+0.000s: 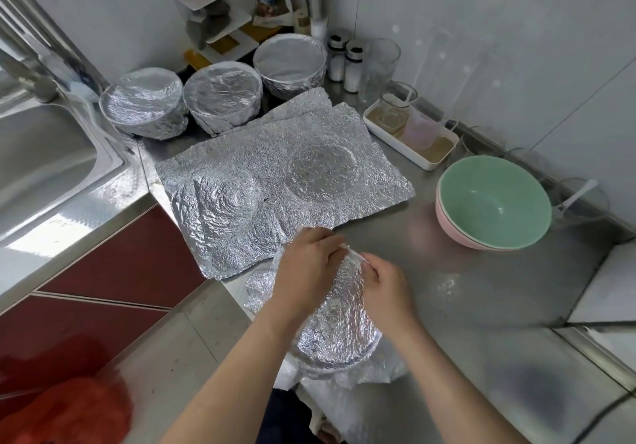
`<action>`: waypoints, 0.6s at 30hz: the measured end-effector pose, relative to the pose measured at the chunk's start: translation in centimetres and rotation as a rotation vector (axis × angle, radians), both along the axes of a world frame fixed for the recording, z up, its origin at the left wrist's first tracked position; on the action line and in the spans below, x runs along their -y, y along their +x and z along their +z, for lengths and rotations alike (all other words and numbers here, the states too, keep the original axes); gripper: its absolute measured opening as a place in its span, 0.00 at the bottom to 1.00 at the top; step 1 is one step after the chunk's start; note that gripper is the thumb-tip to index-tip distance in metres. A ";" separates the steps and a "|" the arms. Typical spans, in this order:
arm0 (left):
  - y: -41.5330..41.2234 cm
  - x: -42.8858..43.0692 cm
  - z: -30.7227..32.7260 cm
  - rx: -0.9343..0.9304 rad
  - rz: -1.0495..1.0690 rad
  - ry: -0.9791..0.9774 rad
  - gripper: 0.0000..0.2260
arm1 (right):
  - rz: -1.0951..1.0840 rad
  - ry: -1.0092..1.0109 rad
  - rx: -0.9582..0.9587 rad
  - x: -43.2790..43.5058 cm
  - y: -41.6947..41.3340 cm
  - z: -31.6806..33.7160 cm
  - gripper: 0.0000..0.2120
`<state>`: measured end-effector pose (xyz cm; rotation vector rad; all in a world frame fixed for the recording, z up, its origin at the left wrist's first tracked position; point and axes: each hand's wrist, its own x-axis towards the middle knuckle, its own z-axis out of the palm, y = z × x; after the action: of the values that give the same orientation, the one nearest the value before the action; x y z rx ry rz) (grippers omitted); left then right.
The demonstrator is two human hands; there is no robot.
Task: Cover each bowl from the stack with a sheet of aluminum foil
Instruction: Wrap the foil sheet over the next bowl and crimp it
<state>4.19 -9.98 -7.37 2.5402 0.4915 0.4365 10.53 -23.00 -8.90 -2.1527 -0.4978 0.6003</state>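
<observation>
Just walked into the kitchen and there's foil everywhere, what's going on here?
A person is covering bowls with foil. The left hand and right hand grip a foil-draped bowl at its far rim, near the front edge of the counter. Three wrapped bowls stand at the back, spare foil sheets lie mid-counter, and a green bowl nested in a pink bowl sits uncovered on the right.

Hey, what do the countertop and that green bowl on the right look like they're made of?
Countertop: likely stainless steel, brushed; grey, with soft blurred reflections. Green bowl: probably glazed ceramic or melamine, can't tell which; smooth, even mint colour with a mild sheen.
</observation>
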 end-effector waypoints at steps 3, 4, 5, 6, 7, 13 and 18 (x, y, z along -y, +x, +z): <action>-1.4 -0.3 0.3 -0.036 0.091 0.022 0.09 | 0.016 0.002 -0.118 0.4 -0.3 1.3 0.18; -2.0 -0.5 0.3 -0.054 0.128 0.028 0.09 | 0.029 -0.005 -0.145 0.4 -0.1 1.6 0.21; -2.7 -0.6 0.2 -0.074 0.162 0.037 0.09 | 0.040 -0.009 -0.155 0.4 0.2 1.7 0.22; -3.5 -0.7 0.2 -0.091 0.190 0.044 0.10 | 0.050 -0.010 -0.153 0.2 0.5 1.7 0.22; -4.1 -0.8 0.0 -0.104 0.215 0.035 0.11 | 0.061 -0.013 -0.141 -0.1 0.8 1.7 0.22; -6.5 0.2 -0.2 -0.106 0.362 -0.119 0.13 | 0.111 -0.052 -0.039 -1.2 0.6 0.7 0.18; -5.3 0.1 0.2 -0.068 0.394 -0.230 0.13 | -0.011 -0.015 0.000 -1.0 -0.3 0.1 0.16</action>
<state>-1.09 -10.08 -7.14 2.2412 1.0159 0.4063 10.23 -21.96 -8.80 -2.1689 -0.4824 0.5994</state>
